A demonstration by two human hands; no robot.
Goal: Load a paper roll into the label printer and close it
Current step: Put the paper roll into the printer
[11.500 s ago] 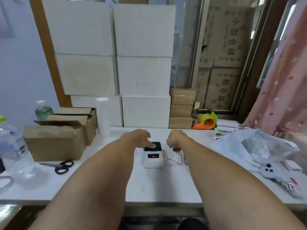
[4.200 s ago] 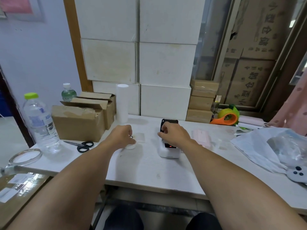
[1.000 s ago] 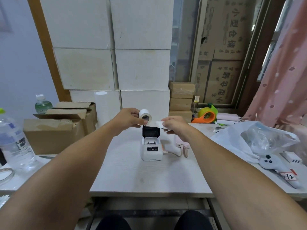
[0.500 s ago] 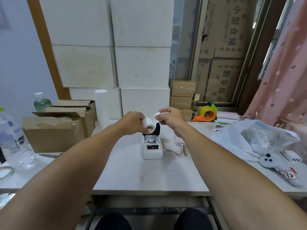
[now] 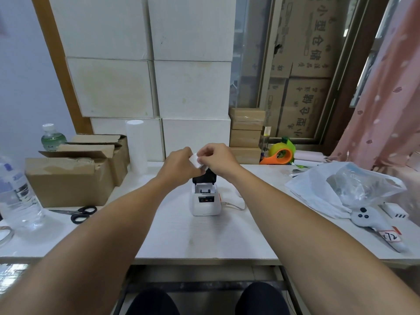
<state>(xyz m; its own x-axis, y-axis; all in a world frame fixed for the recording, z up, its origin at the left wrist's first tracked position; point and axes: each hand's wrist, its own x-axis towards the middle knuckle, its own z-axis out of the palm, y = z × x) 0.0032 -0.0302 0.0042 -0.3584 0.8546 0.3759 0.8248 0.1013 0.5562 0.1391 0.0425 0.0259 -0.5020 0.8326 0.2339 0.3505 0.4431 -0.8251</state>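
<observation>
Here we hold the paper roll (image 5: 196, 162) up in the middle of the frame.
Our left hand (image 5: 179, 165) and right hand (image 5: 218, 159) both pinch it, just above the label printer (image 5: 205, 201), whose lid stands open.

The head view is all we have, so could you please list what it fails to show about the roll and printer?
- Paper roll: mostly covered by the left hand and right hand; its loose end is hidden.
- Printer: the open bay's inside is too small to read.
- Printer lid: its top is hidden behind the hands.
</observation>
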